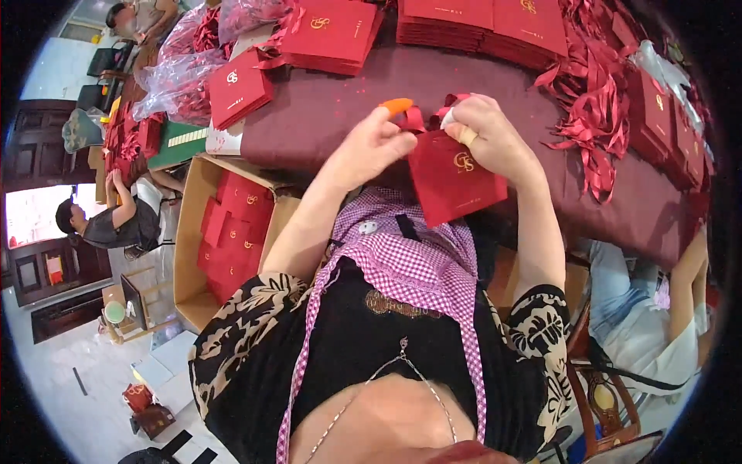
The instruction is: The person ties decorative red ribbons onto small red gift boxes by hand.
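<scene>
A small red paper gift bag [456, 182] with a gold emblem hangs tilted in front of me, just off the table's near edge. My right hand [491, 135] pinches its top edge, with a white cover on one finger and a yellowish one on another. Dark red ribbon [413, 118] loops up from the bag's mouth between my hands. My left hand [371, 151], an orange cover on its index fingertip, is curled at that ribbon by the bag's upper left corner. Its other fingertips are partly hidden.
A maroon cloth covers the table [325, 116]. Stacked red bags [483, 27] line its far side, with a ribbon heap [595, 100] at right. An open carton [189, 240] of red bags stands at my left. One person [116, 213] sits farther left; another [649, 325] sits at right.
</scene>
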The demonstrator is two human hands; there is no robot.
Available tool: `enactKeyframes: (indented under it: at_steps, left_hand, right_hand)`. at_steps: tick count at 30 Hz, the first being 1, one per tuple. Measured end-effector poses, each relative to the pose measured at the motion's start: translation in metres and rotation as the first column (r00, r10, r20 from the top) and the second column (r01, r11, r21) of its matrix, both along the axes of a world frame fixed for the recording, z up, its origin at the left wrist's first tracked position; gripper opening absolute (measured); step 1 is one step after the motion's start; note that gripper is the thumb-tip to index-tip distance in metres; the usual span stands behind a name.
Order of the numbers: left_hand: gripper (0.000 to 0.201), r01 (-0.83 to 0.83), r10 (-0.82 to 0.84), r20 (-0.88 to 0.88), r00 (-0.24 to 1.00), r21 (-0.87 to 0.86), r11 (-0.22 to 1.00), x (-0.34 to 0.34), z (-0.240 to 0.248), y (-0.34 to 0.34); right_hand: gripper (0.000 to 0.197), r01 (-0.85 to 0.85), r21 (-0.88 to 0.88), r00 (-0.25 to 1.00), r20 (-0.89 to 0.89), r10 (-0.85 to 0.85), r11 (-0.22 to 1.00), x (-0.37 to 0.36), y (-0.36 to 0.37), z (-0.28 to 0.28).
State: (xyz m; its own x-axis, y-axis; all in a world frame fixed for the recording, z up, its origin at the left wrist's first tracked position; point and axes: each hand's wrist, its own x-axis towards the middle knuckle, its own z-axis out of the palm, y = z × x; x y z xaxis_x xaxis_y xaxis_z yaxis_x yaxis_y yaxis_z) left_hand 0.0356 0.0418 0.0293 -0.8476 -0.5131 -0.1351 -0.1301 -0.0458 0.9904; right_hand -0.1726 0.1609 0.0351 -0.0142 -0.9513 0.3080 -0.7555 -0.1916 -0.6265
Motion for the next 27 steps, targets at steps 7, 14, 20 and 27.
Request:
enactKeyframes:
  at_steps: [7,14,20,27]
  left_hand:
    - [0.049,-0.235,0.313,-0.172,0.934,0.362,0.902,-0.016,-0.016,-0.006]
    - [0.042,-0.31,0.4,-0.175,0.9,0.389,0.868,-0.017,-0.013,-0.018]
    - [0.04,-0.179,0.314,-0.318,0.895,0.389,0.904,-0.01,0.036,-0.054]
    - [0.037,-0.375,0.329,-0.598,0.731,0.05,0.926,0.011,0.129,-0.153]
  right_hand:
    - [0.036,0.137,-0.237,0.989,-0.018,-0.145,0.962,-0.01,0.009,0.022]
    - [0.063,0.006,0.068,0.895,-0.445,0.025,0.998,0.038,0.054,0.04]
    - [0.041,0.038,-0.276,0.782,-0.59,-0.201,0.96,0.016,0.01,0.059]
    - [0.044,-0.11,-0.531,0.828,-0.517,-0.218,0.84,0.013,-0.136,0.095]
